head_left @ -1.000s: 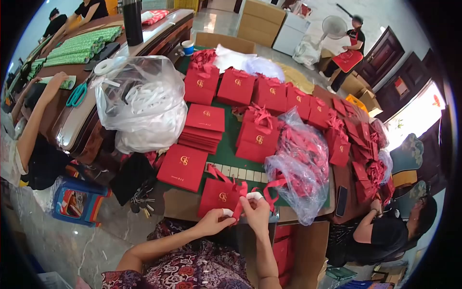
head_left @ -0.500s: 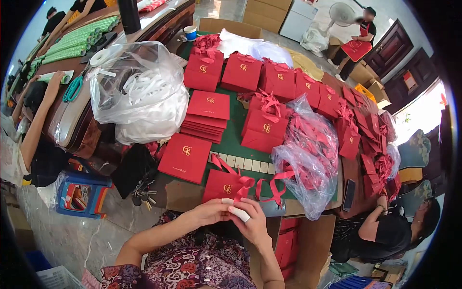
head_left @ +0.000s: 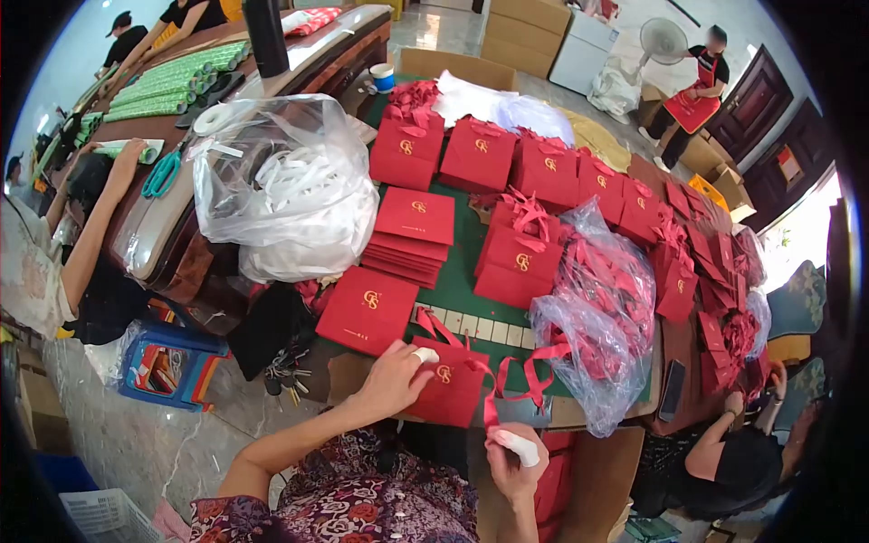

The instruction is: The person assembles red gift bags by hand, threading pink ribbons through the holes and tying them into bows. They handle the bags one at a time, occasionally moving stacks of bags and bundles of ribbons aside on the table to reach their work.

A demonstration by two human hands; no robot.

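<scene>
- Left hand [head_left: 396,382]: fingers over the left side of the red bag [head_left: 457,398]; pinch or mere contact cannot be told.
- Right hand [head_left: 518,460]: apart from the left, closed on the red ribbon [head_left: 491,412].
- Red bag: at the table's near edge, left of the clear plastic bag [head_left: 597,389].

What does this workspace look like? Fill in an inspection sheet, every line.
Surface: green mat, crowded but partly bare.
Job's things: red gift bag with gold lettering, at the near edge; red ribbon stretching from it.
Clutter: clear plastic bag of red ribbons; clear plastic bag of white strips; bunch of keys.
Hands: left hand at the gift bag's left side; right hand holding the ribbon.
Cables: nothing seen.
Surroundings: fan, co-workers, blue stool.
</scene>
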